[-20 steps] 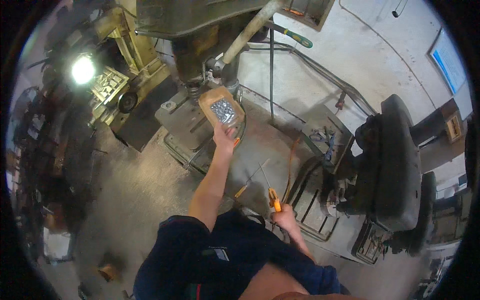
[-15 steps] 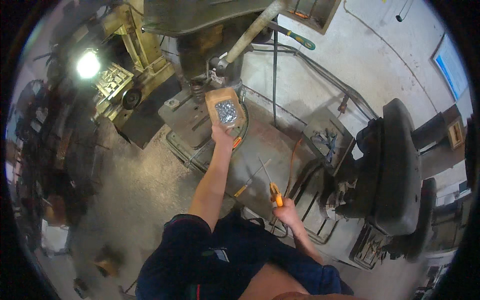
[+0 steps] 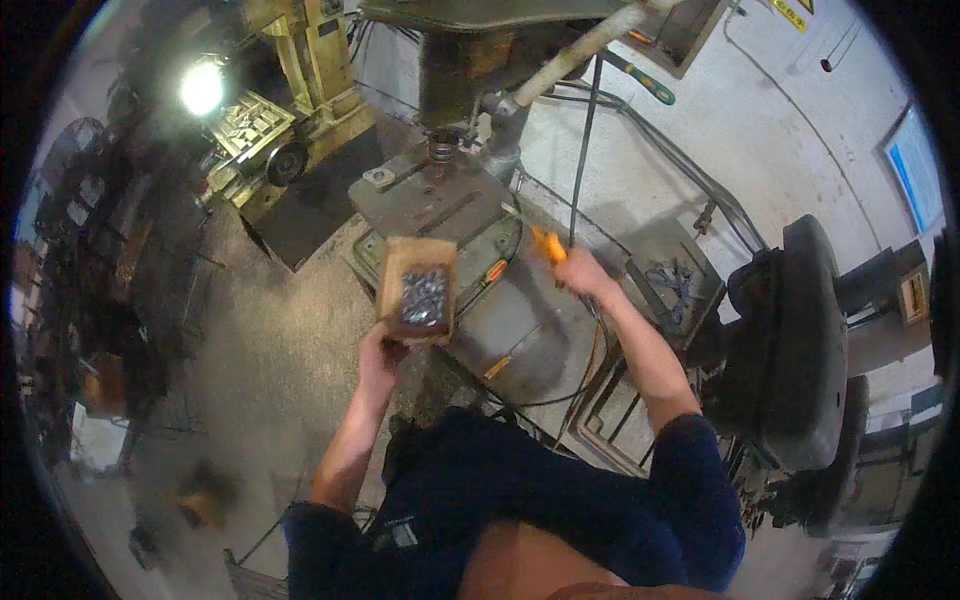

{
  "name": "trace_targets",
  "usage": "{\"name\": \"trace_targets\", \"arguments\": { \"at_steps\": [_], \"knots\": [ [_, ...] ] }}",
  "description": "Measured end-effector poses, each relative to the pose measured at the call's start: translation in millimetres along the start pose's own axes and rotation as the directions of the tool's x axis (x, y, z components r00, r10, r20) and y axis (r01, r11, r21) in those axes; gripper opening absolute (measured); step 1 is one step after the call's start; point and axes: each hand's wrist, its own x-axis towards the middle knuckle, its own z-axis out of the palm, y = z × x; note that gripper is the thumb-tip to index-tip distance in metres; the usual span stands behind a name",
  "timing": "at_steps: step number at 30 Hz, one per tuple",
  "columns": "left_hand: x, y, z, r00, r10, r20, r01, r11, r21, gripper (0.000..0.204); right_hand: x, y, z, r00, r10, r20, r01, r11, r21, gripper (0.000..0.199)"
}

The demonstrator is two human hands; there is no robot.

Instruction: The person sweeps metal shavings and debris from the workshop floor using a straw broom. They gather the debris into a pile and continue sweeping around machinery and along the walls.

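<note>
My left hand [image 3: 379, 362] grips the near end of an open cardboard box [image 3: 446, 262], held up in front of the machine. Inside lie several small shiny metal parts [image 3: 424, 297], too blurred to name. My right hand [image 3: 585, 276] is closed around an orange air blow gun [image 3: 550, 246], raised to the right of the box and apart from it. Its nozzle is smeared by motion and points toward the machine bed. On the metal table below lies a thin tool with a yellow handle [image 3: 497, 367]. An orange-handled item [image 3: 495, 271] rests beside the bed.
A heavy machine bed [image 3: 425, 195] with a spring and a slanting lever [image 3: 590, 55] stands ahead. A thin hose [image 3: 560, 402] loops across the table. To the right are a tray of metal tools [image 3: 675, 285] and a large dark machine [image 3: 790, 340]. A lit yellow machine [image 3: 320, 70] stands far left.
My left hand has drawn the box back toward me and to the left, off the machine bed. My right hand has lifted the blow gun forward and up.
</note>
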Motion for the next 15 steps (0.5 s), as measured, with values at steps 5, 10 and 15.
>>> {"name": "trace_targets", "arguments": {
  "at_steps": [5, 10, 15],
  "knots": [
    [-38, 16, -107, 0.986, -0.013, -0.169, -0.025, 0.975, -0.223, 0.023, 26, -79, 50, 0.979, -0.150, 0.137, 0.157, 0.987, -0.041, 0.018],
    [-65, 60, -168, 0.977, 0.075, -0.197, -0.107, 0.982, -0.158, 0.021, 65, -75, 43, 0.996, 0.080, 0.042, -0.079, 0.996, -0.033, 0.019],
    [-74, 105, -210, 0.955, 0.116, -0.272, -0.159, 0.978, -0.138, 0.012, 91, -67, 72, 0.977, -0.214, 0.012, 0.212, 0.955, -0.206, 0.029]
  ]
}}
